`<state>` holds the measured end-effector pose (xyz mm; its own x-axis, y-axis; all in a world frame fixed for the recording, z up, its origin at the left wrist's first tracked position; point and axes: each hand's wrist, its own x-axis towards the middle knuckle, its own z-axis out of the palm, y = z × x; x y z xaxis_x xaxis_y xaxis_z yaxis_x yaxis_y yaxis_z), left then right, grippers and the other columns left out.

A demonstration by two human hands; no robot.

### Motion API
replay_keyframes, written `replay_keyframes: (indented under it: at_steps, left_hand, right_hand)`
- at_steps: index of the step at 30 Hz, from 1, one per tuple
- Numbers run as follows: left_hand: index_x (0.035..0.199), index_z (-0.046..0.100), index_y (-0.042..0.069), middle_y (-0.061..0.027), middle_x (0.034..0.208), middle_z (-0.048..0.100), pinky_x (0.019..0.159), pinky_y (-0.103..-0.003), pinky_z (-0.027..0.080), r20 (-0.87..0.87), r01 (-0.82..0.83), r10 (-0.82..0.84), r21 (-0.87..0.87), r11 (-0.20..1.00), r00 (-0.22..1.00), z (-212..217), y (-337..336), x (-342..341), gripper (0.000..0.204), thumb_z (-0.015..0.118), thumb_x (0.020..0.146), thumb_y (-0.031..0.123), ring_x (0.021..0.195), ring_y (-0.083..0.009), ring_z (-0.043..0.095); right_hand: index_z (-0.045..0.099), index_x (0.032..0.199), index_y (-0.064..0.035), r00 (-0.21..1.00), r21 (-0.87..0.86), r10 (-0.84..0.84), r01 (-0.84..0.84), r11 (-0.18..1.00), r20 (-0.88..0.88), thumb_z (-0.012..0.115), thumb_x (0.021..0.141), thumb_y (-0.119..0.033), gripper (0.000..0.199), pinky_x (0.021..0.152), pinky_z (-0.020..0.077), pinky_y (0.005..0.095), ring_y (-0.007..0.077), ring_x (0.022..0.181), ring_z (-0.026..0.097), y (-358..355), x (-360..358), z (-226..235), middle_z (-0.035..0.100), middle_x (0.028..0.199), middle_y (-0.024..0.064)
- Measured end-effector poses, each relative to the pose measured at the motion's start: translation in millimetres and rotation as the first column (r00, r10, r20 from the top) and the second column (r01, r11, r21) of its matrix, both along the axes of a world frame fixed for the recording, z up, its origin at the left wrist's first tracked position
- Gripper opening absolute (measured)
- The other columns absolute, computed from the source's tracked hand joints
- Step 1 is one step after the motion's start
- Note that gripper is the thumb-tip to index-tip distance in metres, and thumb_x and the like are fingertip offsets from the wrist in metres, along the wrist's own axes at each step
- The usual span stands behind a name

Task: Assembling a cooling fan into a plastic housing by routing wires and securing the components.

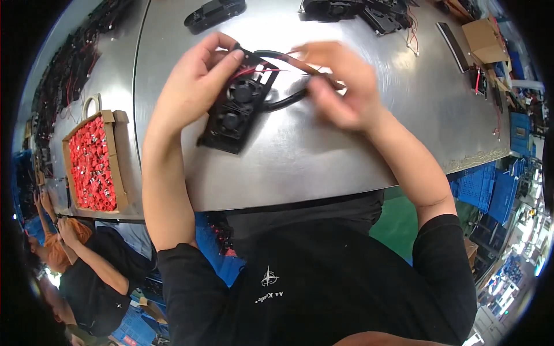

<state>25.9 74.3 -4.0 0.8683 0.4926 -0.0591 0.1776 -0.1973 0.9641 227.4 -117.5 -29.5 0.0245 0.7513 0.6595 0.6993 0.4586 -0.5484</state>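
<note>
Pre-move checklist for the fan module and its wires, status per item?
1. Left hand has the black dual-fan module gripped at its top edge: ok.
2. Module's lower end is near or on the metal table: cannot tell which.
3. Right hand is on the red and black wires: ok, though blurred.
4. Whether any connector is seated: cannot tell.
5. Box of red parts stands apart, to the left: ok.
6. Other black modules are at the far edge, away from both hands: ok.
</note>
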Motion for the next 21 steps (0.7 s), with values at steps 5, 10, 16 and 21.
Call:
replay_keyframes:
  at_steps: [5, 10, 16, 21]
  left_hand:
    - [0.123, 0.060, 0.002, -0.0002, 0.095, 0.069, 0.072, -0.020, 0.049, 0.114, -0.131, 0.126, 0.034, 0.991, 0.986, -1.8, 32.4, -13.3, 0.027, 0.059, 0.108, 0.024, 0.085, -0.0046, 0.063]
    - [0.124, 0.061, 0.004, -0.0022, 0.102, 0.071, 0.084, -0.022, 0.054, 0.307, -0.161, 0.205, -0.163, 0.973, 0.929, 8.7, 44.4, -24.6, 0.025, 0.057, 0.109, 0.023, 0.097, -0.0079, 0.067]
    - [0.120, 0.060, 0.004, -0.0099, 0.098, 0.072, 0.084, -0.030, 0.053, -0.015, 0.374, -0.383, 0.257, 0.891, 0.924, 13.2, 18.1, -33.3, 0.024, 0.059, 0.106, 0.023, 0.091, -0.0147, 0.066]
    - [0.115, 0.064, 0.003, -0.0132, 0.096, 0.072, 0.080, -0.037, 0.053, -0.251, 0.542, -0.485, 0.273, 0.795, 0.838, 23.5, -23.2, -13.0, 0.025, 0.062, 0.102, 0.024, 0.086, -0.0269, 0.066]
  right_hand:
    - [0.039, 0.156, -0.0006, 0.999, -0.405, -0.048, 0.043, 0.913, -0.001, 0.068, 0.088, -0.023, 0.077, 0.121, 0.0341, 0.0434, 0.0330, 0.143, 0.047, 12.4, 10.1, -12.5, 0.047, 0.156, 0.0217]
    - [0.065, 0.135, -0.0109, 0.888, -0.263, -0.109, 0.246, 0.933, 0.446, 0.074, 0.092, -0.030, 0.049, 0.107, 0.0458, 0.0472, 0.0369, 0.126, 0.057, -1.0, -16.8, -11.6, 0.063, 0.134, 0.0149]
    - [0.077, 0.113, -0.0139, 0.896, -0.364, 0.003, 0.178, 0.914, 0.445, 0.074, 0.089, -0.011, 0.024, 0.091, 0.0524, 0.0427, 0.0328, 0.106, 0.066, -27.4, 49.2, 10.3, 0.071, 0.114, 0.0106]
    - [0.070, 0.119, -0.0045, 0.994, -0.527, -0.102, 0.062, 0.848, -0.048, 0.073, 0.092, -0.014, 0.029, 0.086, 0.0547, 0.0331, 0.0199, 0.102, 0.068, -31.4, 2.5, 39.2, 0.070, 0.111, 0.0090]
